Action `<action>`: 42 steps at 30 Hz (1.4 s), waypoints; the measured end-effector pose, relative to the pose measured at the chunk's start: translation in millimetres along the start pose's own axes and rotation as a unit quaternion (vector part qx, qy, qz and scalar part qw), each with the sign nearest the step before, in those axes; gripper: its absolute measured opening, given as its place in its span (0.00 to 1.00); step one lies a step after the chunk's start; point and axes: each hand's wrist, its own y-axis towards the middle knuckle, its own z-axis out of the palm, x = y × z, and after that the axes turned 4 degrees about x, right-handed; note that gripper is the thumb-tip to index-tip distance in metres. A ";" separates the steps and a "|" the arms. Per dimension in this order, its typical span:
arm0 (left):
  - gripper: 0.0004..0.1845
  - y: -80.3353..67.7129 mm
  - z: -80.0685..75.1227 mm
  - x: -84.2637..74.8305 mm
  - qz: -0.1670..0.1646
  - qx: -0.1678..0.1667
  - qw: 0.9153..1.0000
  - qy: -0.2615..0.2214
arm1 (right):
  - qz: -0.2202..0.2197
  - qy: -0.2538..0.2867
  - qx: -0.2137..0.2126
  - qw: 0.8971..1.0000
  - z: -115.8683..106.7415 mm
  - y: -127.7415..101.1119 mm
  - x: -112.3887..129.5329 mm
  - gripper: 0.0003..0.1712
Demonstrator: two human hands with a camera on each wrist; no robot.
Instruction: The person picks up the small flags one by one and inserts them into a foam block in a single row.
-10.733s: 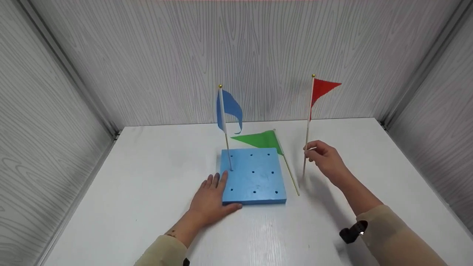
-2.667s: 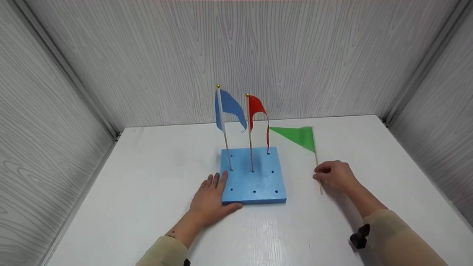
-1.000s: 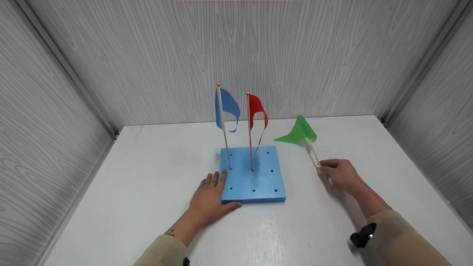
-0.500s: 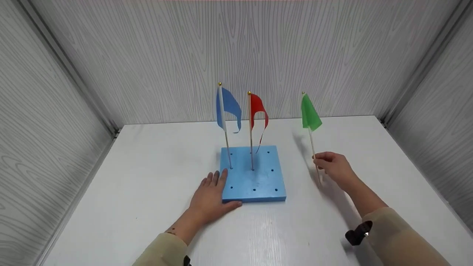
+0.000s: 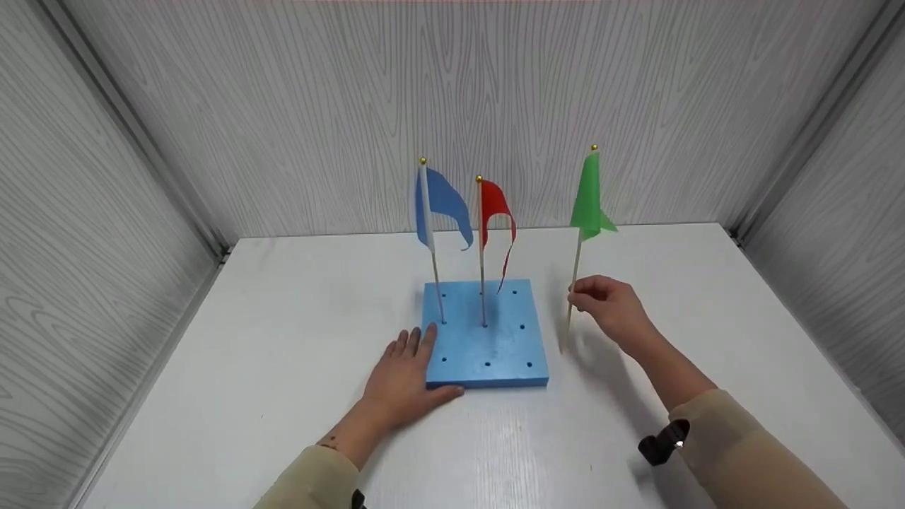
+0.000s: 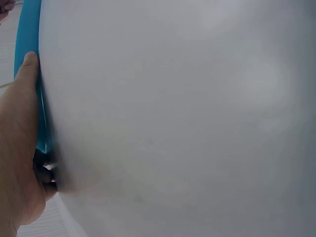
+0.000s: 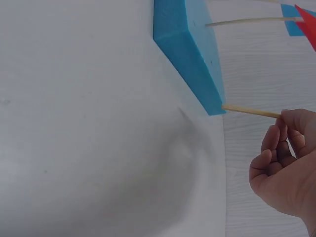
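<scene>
White table (image 5: pixel 283 396) — right hand (image 5: pixel 609 308) pinching green flag (image 5: pixel 588 198), now raised nearer the foam block (image 5: pixel 486 336).

left wrist: my view is mostly blurred white tabletop – left hand (image 6: pixel 19 148) cut off by the frame edge, foam block (image 6: pixel 27 54) only a blue sliver | right wrist: green flag's stick (image 7: pixel 252 111) visible, pennant out of frame – red flag (image 7: pixel 307 22) clipped at the corner
</scene>
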 end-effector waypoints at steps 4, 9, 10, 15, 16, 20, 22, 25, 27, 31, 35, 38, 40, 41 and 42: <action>0.65 -0.9 -0.5 -0.5 -0.003 -0.001 1.000 -0.001 | -0.009 0.011 -0.002 1.000 11.7 2.7 7.5 0.14; 0.65 -2.6 -0.3 -1.8 -0.002 -0.002 1.000 -0.004 | -0.024 0.010 -0.003 1.000 24.6 3.7 12.6 0.12; 0.65 -2.8 -0.1 -1.8 0.000 -0.004 1.000 -0.004 | -0.027 0.012 -0.003 1.000 26.8 3.7 13.3 0.11; 0.65 -3.3 0.1 -2.0 0.002 -0.006 1.000 0.008 | -0.044 0.012 -0.005 0.999 36.1 4.8 15.6 0.11; 0.65 -3.5 0.0 -2.1 0.002 -0.005 1.000 0.008 | -0.044 0.011 -0.006 0.999 37.8 5.2 16.0 0.11; 0.65 -5.3 0.0 -1.9 0.001 -0.004 1.000 0.007 | -0.046 0.004 -0.003 0.999 44.7 5.8 17.0 0.11; 0.65 -6.1 0.0 -1.7 0.002 -0.004 1.000 0.007 | -0.047 0.005 -0.001 0.999 47.6 5.6 17.1 0.12; 0.65 -7.3 -0.5 -2.0 0.003 -0.005 1.000 0.009 | -0.052 0.008 0.000 0.999 50.7 5.7 17.0 0.12; 0.65 -7.7 -0.9 -2.1 0.005 -0.006 1.000 0.010 | -0.056 0.007 0.000 0.998 51.9 5.7 17.0 0.11; 0.65 -7.8 -1.0 -2.4 0.005 -0.003 1.000 0.007 | -0.063 0.004 -0.002 0.998 53.5 6.4 16.6 0.11; 0.65 -7.7 -0.6 -2.9 0.003 0.001 1.000 0.002 | -0.059 -0.001 -0.002 0.998 54.7 8.1 14.9 0.12; 0.65 -7.3 -0.6 -3.7 0.001 0.001 1.000 0.003 | -0.057 -0.001 -0.002 0.998 54.9 9.6 14.1 0.13; 0.65 -6.8 -0.8 -4.5 0.000 -0.003 1.000 0.003 | -0.064 0.000 -0.003 0.998 54.8 10.5 13.9 0.12; 0.65 -6.7 -1.0 -4.8 -0.001 -0.002 1.000 0.005 | -0.069 0.000 -0.005 0.998 54.9 10.7 13.5 0.12; 0.65 -6.8 -1.2 -5.2 -0.001 -0.004 1.000 0.004 | -0.073 0.001 -0.006 0.997 55.3 10.8 13.2 0.12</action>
